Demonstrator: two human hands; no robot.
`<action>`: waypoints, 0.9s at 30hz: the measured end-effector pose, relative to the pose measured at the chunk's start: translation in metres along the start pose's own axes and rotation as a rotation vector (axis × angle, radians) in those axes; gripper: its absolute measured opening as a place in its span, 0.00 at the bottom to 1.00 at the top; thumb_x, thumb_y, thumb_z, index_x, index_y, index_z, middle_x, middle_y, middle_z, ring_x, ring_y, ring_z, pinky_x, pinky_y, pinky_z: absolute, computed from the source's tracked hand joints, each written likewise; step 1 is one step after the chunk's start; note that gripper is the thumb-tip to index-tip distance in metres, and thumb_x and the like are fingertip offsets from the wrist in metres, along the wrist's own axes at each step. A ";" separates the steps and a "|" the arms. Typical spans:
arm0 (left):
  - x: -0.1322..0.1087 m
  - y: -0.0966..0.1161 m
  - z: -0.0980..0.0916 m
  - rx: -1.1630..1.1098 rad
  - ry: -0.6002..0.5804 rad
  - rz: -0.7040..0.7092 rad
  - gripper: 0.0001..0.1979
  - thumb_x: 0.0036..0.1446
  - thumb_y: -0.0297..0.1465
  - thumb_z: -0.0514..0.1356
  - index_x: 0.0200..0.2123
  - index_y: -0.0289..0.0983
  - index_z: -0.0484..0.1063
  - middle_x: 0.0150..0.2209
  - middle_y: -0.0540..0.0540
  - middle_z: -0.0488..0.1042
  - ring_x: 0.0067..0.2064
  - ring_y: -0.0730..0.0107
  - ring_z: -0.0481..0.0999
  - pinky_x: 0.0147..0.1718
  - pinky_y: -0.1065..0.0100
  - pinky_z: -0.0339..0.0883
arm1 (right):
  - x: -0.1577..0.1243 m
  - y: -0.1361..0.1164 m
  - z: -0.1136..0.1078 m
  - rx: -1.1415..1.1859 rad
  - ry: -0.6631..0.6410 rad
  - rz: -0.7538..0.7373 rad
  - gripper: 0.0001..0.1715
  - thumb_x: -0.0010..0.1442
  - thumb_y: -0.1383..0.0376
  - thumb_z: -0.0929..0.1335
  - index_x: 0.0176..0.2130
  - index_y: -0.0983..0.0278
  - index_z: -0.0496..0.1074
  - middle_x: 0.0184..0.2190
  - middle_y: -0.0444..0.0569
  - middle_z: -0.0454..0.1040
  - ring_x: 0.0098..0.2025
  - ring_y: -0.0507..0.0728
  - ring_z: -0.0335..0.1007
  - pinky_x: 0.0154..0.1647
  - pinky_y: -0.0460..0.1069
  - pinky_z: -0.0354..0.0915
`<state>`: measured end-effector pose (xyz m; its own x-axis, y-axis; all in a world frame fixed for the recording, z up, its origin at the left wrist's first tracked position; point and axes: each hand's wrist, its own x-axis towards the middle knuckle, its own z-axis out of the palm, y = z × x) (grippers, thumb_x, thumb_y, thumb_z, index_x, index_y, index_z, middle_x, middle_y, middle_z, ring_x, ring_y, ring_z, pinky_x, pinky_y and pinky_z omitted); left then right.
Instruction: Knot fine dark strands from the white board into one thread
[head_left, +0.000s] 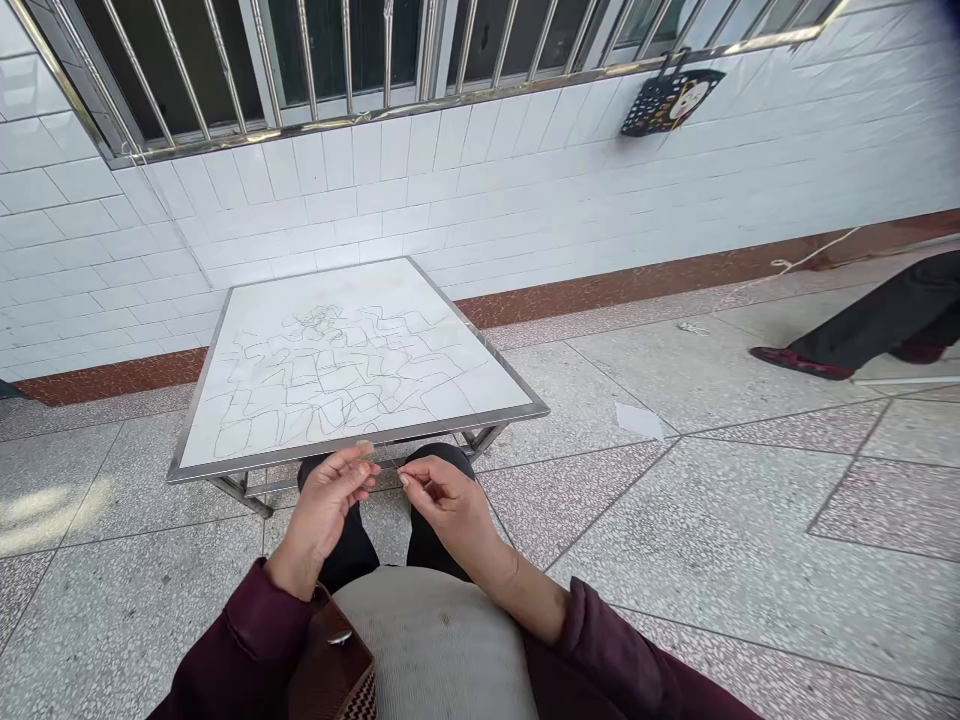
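Observation:
My left hand [330,495] and my right hand [442,495] are raised over my lap, just in front of the near edge of a low white table [495,385]. Both hands are closed in a pinch, fingertips pointing toward each other a few centimetres apart. Something very thin, perhaps a thread, seems to run between them, but it is too fine to name. The tabletop bears a thin dark line [337,380] looping in a maze-like pattern; I cannot tell whether it is drawn or laid on. Dark red sleeves cover my forearms.
The table has a metal rim and folding metal legs [240,490] and stands on a speckled tiled floor. A white tiled wall with a barred window lies behind. Another person's leg and dark red shoe [802,362] show at the right. A patterned bag [667,100] hangs from the bars.

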<state>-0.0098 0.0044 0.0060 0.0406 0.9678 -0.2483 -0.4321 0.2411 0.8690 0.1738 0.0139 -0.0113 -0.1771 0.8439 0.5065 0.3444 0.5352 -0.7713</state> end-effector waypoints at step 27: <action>0.004 -0.013 0.020 0.189 0.151 0.188 0.14 0.52 0.37 0.67 0.40 0.35 0.80 0.25 0.49 0.76 0.27 0.74 0.74 0.28 0.70 0.69 | 0.002 0.005 0.006 0.067 -0.169 -0.035 0.07 0.63 0.68 0.67 0.39 0.60 0.75 0.33 0.47 0.78 0.32 0.55 0.73 0.30 0.49 0.69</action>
<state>0.0139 0.0063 0.0020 -0.1648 0.9785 -0.1240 -0.2436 0.0815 0.9665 0.1695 0.0190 -0.0164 -0.3424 0.8161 0.4656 0.2739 0.5607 -0.7814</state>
